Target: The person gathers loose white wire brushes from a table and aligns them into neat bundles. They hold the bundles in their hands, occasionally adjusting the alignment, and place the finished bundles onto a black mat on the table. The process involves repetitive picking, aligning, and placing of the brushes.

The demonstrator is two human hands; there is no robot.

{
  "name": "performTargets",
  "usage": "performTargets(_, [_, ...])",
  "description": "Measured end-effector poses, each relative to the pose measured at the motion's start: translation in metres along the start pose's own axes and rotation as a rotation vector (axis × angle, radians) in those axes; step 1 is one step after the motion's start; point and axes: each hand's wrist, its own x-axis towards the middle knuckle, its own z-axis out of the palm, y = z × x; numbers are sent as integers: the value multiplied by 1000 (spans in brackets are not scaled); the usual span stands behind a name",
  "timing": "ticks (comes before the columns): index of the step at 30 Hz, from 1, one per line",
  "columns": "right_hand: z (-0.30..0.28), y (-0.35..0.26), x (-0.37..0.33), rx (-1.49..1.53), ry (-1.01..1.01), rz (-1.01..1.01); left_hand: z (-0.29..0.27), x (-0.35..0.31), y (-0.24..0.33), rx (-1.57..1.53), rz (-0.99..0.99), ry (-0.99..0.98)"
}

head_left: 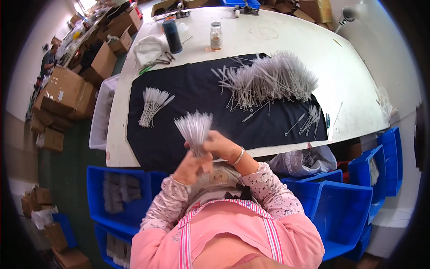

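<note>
Both my hands close around a bundle of thin white-bristled wire brushes (193, 127) in front of my chest, bristles fanning up and away from me. My left hand (195, 167) grips the lower wire ends. Higher up, my right hand (220, 145) wraps the bundle from the right side. Beyond them a dark cloth (192, 89) covers part of the white table. A smaller bunch of the same brushes (153, 105) lies on the cloth to the left. A large heap of them (273, 80) is at the far right, and several loose brushes (309, 122) lie nearer the right edge.
Behind the cloth stand a dark cylindrical bottle (172, 36) and a glass jar (216, 36). Scissors (156, 62) lie beside a white bag (152, 48). Blue bins flank me, one at left (118, 193) holding brushes, one at right (338, 210). Cardboard boxes (67, 94) are stacked left.
</note>
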Motion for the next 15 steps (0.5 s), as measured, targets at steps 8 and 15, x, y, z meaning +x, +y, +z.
performTargets(8, [-19,30,-30,224,526,18,-132,13,117,1382,437,1115])
performTargets(15, [-7,33,-21,175,522,17,-196,62,139,1612,181,1277])
